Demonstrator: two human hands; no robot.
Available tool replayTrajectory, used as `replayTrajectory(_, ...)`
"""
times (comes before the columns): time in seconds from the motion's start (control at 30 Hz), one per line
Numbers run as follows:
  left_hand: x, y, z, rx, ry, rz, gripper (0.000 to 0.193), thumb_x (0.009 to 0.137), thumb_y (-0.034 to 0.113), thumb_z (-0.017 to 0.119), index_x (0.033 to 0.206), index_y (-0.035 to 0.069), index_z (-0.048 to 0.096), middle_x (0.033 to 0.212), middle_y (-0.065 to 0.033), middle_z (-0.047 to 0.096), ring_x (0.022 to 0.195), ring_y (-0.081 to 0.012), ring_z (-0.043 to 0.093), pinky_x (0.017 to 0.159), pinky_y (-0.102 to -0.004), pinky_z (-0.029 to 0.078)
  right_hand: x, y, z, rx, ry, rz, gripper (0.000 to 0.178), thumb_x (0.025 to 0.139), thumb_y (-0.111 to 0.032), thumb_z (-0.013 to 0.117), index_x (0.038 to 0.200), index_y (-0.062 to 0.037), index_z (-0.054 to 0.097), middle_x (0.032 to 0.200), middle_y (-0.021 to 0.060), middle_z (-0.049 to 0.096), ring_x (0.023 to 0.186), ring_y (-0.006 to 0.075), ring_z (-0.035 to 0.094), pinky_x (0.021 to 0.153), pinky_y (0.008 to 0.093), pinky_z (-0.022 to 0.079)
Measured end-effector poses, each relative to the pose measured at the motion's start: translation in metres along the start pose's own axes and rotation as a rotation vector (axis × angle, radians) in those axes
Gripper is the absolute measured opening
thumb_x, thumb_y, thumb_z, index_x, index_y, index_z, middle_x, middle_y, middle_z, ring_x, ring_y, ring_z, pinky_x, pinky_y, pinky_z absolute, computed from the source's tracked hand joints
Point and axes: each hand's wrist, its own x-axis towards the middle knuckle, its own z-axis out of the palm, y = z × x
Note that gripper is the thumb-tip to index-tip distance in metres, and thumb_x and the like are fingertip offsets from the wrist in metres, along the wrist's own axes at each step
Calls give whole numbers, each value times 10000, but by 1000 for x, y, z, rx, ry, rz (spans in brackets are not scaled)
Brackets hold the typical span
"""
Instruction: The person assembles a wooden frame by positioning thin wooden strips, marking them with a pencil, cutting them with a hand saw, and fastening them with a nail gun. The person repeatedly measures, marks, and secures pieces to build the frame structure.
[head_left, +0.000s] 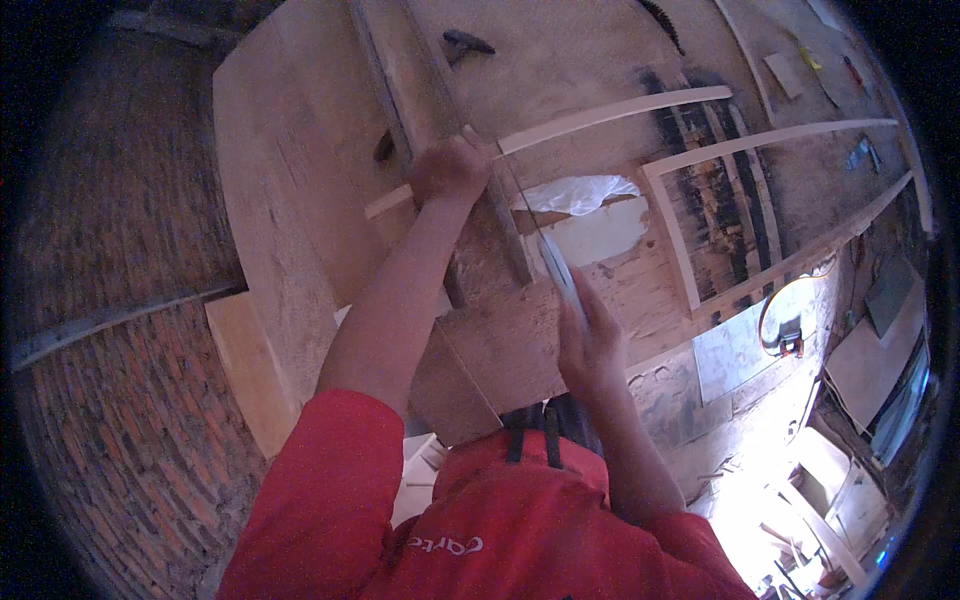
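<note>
My right hand is closed round the pale grey handle of a saw. Its thin blade, seen almost edge-on, points up and left toward the end of my left hand. My left hand is closed over a light wooden strip and presses it across a raised wooden beam. The strip sticks out on both sides of that hand, and the blade meets it just right of the fingers. How deep the blade sits cannot be made out.
A large wooden worktable carries a dark-headed hammer, a crumpled clear plastic bag and a light wooden frame. Charred-looking slats show inside the frame. A brick surface lies left; offcuts lie at lower right.
</note>
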Motion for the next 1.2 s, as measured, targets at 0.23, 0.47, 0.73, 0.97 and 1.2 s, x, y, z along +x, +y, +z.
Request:
replayTrajectory(0.23,10,1,7,-26,-25,13,576,1023,415,396,891,24,798,932,-264,745,927,-455,736,868,-545,578,89,-10,36,16,-37,63,420,1031,-188,551,1373,55,572,1162,313,695,1125,375,702,931,415,535)
replayTrajectory(0.47,5,-6,4,33,-26,9,589,1027,420,387,897,15,794,962,-267,745,960,-453,731,883,-546,575,24,-4,9,15,-7,-8,461,1035,-325,515,1363,-10,586,1100,324,689,1021,533,657,877,559,541)
replayTrajectory(0.73,9,8,-4,35,-49,39,584,1032,410,381,913,12,791,948,-269,742,967,-441,731,903,-533,570,82,-13,25,19,-33,59,411,1019,-185,550,1376,15,590,1133,328,686,1105,459,680,933,450,529)
replayTrajectory(0.97,7,-3,2,2,-31,30,614,1044,440,374,901,-8,769,938,-287,732,933,-468,724,872,-567,568,7,-7,-8,54,-34,67,417,1016,-198,560,1381,2,590,1137,328,685,1097,467,679,922,447,533)
replayTrajectory(1.2,11,1,6,45,-52,13,588,1028,422,382,935,7,788,1019,-275,736,978,-455,724,876,-548,577,69,-3,13,49,-63,36,415,1017,-182,568,1401,-28,593,1066,287,721,997,381,741,889,420,553)
